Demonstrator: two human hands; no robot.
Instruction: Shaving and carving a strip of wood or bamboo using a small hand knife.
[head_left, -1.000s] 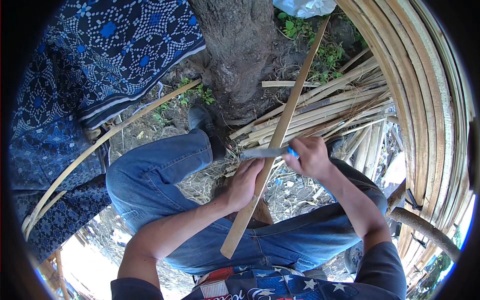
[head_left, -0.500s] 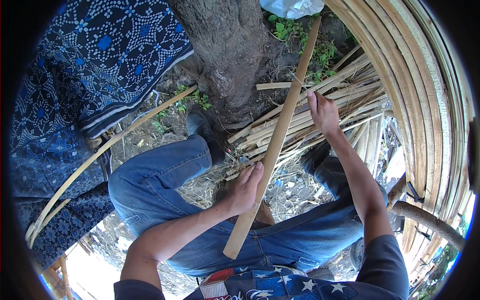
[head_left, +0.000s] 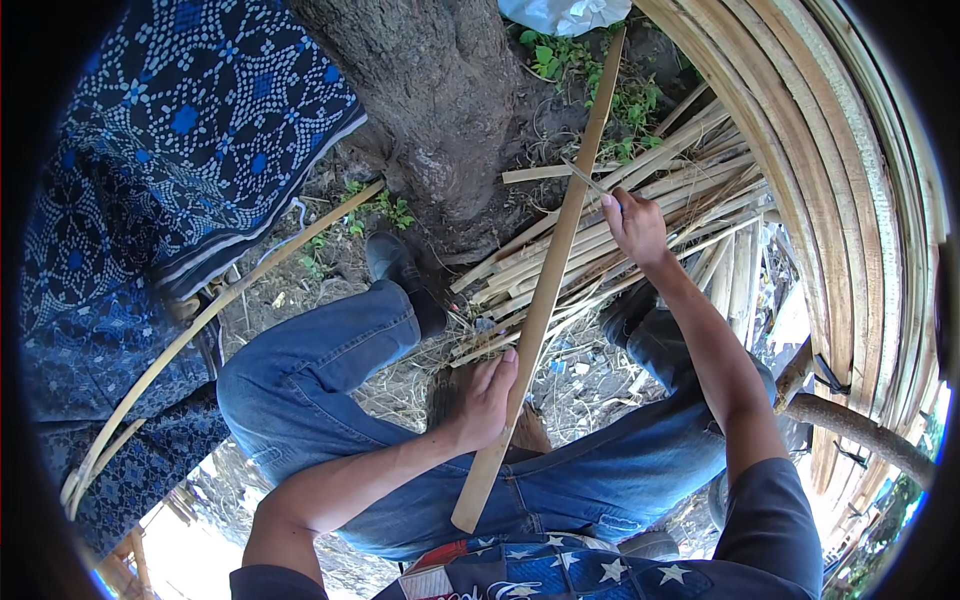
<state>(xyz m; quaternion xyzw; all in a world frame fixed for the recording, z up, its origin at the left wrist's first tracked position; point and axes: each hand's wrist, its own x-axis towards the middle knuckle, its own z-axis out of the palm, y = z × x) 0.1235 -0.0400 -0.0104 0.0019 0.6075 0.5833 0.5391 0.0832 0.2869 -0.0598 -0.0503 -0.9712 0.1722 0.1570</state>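
Note:
A long, flat bamboo slat (head_left: 562,240) slants across the middle, its near end at my lap and its far end by the green plants. My left hand (head_left: 488,392) is closed on the slat's lower part, with the thumb along its edge. My right hand (head_left: 637,230) is closed round a thin knife (head_left: 586,177), whose narrow blade crosses the slat's upper part. The fist hides the knife's handle. Beneath the slat, between my knees, part of a brown wooden block (head_left: 530,430) shows.
Several split strips (head_left: 600,255) lie heaped beyond my feet, beside a tree trunk (head_left: 430,110). Long curved boards (head_left: 800,150) stand at right, near a branch (head_left: 860,430). Blue patterned cloth (head_left: 190,130) hangs at left, with a bent pole (head_left: 230,290) in front. Plants (head_left: 630,110) grow ahead.
My right hand and the knife have shifted slightly left, and more blade sticks out past the slat's left edge. The slat's upper part has moved a little left; my left hand keeps its grip.

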